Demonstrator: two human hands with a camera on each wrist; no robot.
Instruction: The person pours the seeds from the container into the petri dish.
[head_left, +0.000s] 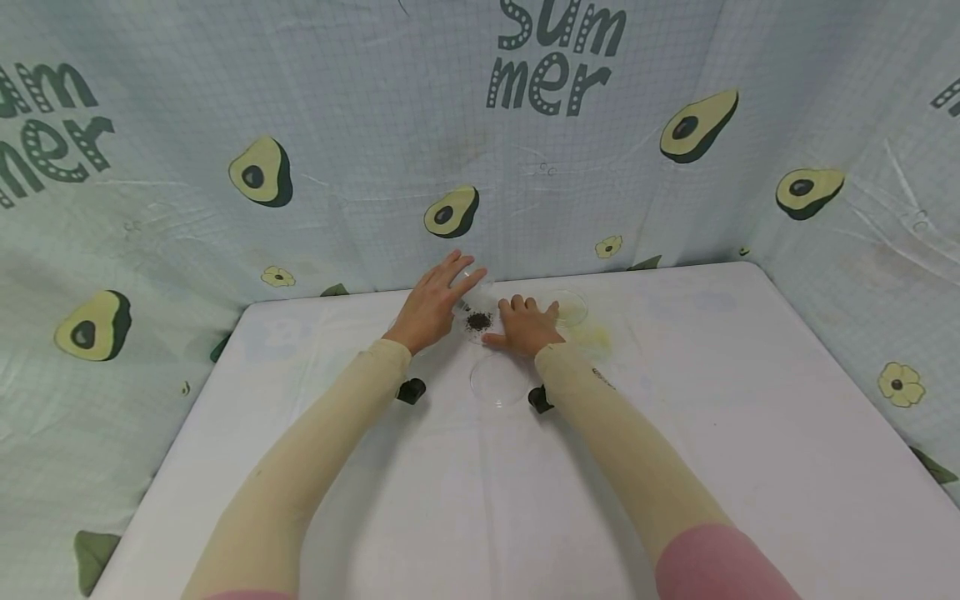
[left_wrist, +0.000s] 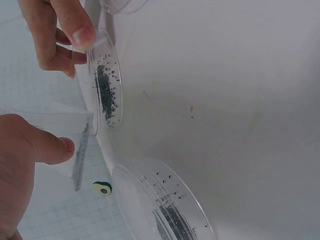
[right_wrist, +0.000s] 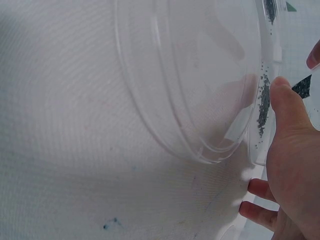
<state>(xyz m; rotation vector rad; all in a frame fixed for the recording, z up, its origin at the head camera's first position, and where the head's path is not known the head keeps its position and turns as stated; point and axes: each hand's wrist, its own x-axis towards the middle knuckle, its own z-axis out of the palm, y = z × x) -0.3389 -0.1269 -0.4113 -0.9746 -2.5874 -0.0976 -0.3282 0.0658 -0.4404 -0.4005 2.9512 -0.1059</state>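
My left hand (head_left: pixel 429 307) pinches a small clear plastic bag (left_wrist: pixel 72 132) between thumb and fingers. Dark grains lie along the bag's lower edge, tilted beside a clear petri dish (left_wrist: pixel 116 85). That dish carries a loose heap of dark grains (head_left: pixel 478 321). My right hand (head_left: pixel 527 327) holds the dish at its rim, its thumb (right_wrist: pixel 284 97) in front and the other fingers spread around the right side. Nearer me lies a clear round dish (head_left: pixel 498 382), seen large in the right wrist view. Another petri dish (left_wrist: pixel 200 212) with dark grains is close by my left hand.
At the back right, partly behind my right hand, is another clear dish (head_left: pixel 568 305), with a yellowish stain (head_left: pixel 592 337) on the white tabletop (head_left: pixel 480 500) near it. A hanging cloth (head_left: pixel 360 150) printed with avocados borders the table's back and sides.
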